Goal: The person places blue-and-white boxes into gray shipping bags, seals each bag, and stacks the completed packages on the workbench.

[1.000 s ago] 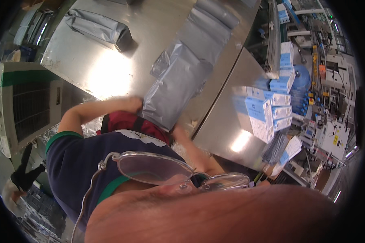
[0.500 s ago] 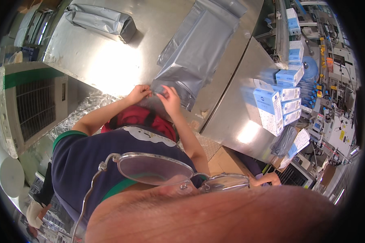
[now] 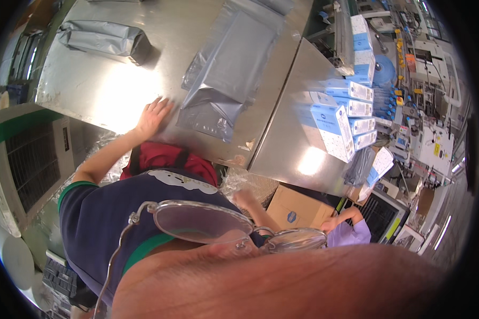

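My left hand (image 3: 154,116) rests on the metal table (image 3: 167,69) near its front edge, fingers stretched out with nothing in them. Just right of it lies a large grey plastic bag (image 3: 231,69), its near end flat and creased and its body filled out by something inside. My right hand (image 3: 244,199) is down below the table edge, beside crumpled clear plastic (image 3: 238,181). Its fingers are smeared and partly unseen. A second filled grey bag (image 3: 104,40) sits farther off to the left.
Blue-and-white boxes (image 3: 330,127) stand in a group on the right-hand table. A cardboard carton (image 3: 298,210) is below its near edge, with a co-worker's hand (image 3: 330,223) beside it. A grilled unit (image 3: 32,159) stands at the left. Machinery (image 3: 426,143) lines the far right.
My hands have parted from the near end of the large bag. The left moved left and flattened onto the table; the right dropped below the edge. The view has shifted.
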The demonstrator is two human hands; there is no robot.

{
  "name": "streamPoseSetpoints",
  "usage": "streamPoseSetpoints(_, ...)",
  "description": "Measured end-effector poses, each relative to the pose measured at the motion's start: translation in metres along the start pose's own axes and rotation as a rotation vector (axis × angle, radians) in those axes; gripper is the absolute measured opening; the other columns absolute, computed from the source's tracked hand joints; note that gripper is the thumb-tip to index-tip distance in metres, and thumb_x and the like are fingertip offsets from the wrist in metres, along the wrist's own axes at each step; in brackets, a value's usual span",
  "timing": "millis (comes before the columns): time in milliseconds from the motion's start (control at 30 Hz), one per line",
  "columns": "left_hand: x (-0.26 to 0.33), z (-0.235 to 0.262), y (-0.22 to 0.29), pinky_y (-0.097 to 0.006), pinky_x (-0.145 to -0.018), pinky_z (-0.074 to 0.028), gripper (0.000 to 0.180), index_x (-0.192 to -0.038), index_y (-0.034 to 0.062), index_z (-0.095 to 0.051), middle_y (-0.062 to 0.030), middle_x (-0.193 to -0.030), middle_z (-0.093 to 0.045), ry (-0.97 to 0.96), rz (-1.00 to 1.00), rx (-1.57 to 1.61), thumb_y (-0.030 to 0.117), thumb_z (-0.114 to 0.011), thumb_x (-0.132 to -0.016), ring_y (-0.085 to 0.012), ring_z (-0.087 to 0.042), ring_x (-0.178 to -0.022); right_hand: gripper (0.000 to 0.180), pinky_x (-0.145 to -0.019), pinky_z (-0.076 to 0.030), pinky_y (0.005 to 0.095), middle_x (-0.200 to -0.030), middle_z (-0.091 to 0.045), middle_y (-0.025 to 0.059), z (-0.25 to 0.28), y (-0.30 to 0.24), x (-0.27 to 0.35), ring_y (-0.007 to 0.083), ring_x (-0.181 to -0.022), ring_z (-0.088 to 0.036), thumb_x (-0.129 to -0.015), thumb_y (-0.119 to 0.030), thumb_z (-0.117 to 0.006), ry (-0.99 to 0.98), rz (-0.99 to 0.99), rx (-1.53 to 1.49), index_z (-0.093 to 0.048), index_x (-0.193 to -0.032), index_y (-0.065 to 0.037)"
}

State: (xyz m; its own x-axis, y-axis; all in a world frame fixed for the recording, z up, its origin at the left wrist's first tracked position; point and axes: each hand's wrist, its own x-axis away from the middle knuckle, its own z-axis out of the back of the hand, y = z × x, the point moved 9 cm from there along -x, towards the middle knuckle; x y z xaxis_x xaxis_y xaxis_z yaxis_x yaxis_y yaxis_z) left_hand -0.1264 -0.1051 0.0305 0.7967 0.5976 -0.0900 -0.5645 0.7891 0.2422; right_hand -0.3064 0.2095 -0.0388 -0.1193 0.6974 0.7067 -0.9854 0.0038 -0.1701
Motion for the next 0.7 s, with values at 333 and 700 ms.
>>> streamPoseSetpoints(333, -0.063, 0.014, 0.029, -0.031, -0.082, -0.037, 0.012, -0.073, 0.0035, -0.056, -0.0018, -0.074, -0.056, 0.217, -0.623, 0.289, 0.013, -0.05, -0.071, -0.014, -0.052, -0.08, 0.018, -0.052, -0.038, 0.0294, -0.061, -0.049, 0.005, 0.223, 0.038, -0.068, 0.0202, -0.057, -0.049, -0.064, -0.01, -0.055, 1.022, 0.237, -0.161, -0.055, -0.081, -0.007)
streamPoseSetpoints(700, -0.129, -0.068, -0.047, -0.033, -0.073, -0.035, 0.029, -0.099, 0.0036, -0.046, -0.014, -0.097, -0.047, 0.215, 0.35, 0.375, 0.024, -0.047, -0.079, -0.0201, -0.045, -0.088, 0.028, -0.06, -0.04, 0.0408, -0.073, -0.055, 0.0184, 0.22, 0.092, -0.167, 0.0338, -0.068, -0.053, -0.067, -0.01, -0.045, 0.873, -0.427, -0.614, -0.047, -0.094, -0.002)
